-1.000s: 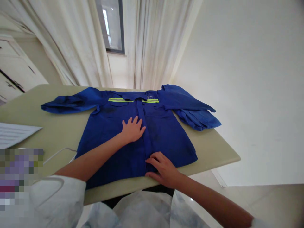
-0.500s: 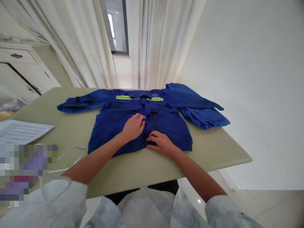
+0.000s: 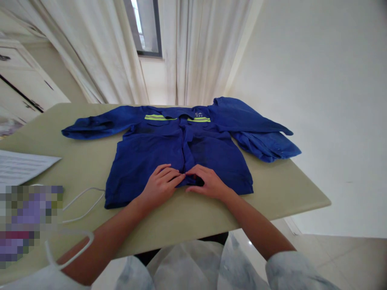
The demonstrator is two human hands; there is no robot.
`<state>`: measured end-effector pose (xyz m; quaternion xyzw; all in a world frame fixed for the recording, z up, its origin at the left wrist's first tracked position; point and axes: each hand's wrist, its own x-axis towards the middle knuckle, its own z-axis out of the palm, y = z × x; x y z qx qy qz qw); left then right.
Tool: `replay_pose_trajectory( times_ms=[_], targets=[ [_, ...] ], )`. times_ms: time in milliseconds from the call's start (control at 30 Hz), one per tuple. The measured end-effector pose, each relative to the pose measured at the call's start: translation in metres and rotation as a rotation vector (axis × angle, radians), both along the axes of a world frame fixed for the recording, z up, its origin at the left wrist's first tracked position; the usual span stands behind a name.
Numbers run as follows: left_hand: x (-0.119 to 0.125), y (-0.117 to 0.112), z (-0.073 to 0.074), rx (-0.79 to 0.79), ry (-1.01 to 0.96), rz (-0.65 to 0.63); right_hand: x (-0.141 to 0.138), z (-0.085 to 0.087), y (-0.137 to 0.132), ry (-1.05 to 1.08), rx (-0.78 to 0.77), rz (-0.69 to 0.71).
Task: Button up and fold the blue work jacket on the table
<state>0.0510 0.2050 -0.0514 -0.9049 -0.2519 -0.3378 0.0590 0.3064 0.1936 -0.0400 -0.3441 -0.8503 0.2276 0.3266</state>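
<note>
A blue work jacket (image 3: pixel 145 151) lies front up and spread out, with yellow-green reflective strips across its chest. My left hand (image 3: pixel 161 183) is closed on the bottom of its front opening, fingertips and thumb pinching the cloth. Just beside it, my right hand (image 3: pixel 208 181) curls round the other front edge at the hem, its thumb lower than its fingers. The hem between the two hands is slightly raised. One sleeve reaches out to the left. At the right, the other sleeve lies over more blue cloth (image 3: pixel 269 147).
The jacket rests on a pale green table (image 3: pixel 272 197). At the left are printed paper (image 3: pixel 24 165), a white cable (image 3: pixel 87 201) and a blurred-out purple item (image 3: pixel 27 221). Behind hang cream curtains (image 3: pixel 202 48); a white wall (image 3: pixel 326 100) stands at the right.
My left hand has come down the front opening to the hem, close to my right hand. The hem there has lifted a little. The view has shifted slightly.
</note>
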Motion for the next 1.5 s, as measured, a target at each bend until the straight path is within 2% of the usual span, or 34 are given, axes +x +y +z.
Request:
replay_pose_trajectory(
  times_ms=[167, 333, 433, 567, 733, 1133, 1500],
  targets=[
    [-0.003, -0.008, 0.013, 0.097, -0.039, -0.030, -0.003, 0.005, 0.001, 0.182, -0.062, 0.109],
    [-0.009, -0.009, 0.019, 0.129, -0.071, -0.060, -0.006, 0.010, -0.001, 0.304, -0.101, 0.118],
    [-0.010, -0.011, 0.021, 0.126, -0.113, -0.093, -0.008, 0.013, -0.003, 0.305, -0.172, 0.100],
    [-0.009, -0.012, 0.020, 0.119, -0.151, -0.136, -0.009, 0.015, -0.005, 0.264, -0.252, 0.093],
    [-0.009, -0.010, 0.014, 0.082, -0.154, -0.132, -0.009, 0.015, -0.006, 0.282, -0.204, 0.132],
    [-0.010, -0.009, 0.011, 0.064, -0.135, -0.121, -0.011, 0.014, -0.009, 0.316, -0.173, 0.025],
    [-0.009, -0.009, 0.014, 0.088, -0.101, -0.099, -0.012, 0.016, -0.011, 0.332, -0.280, 0.003]
  ],
)
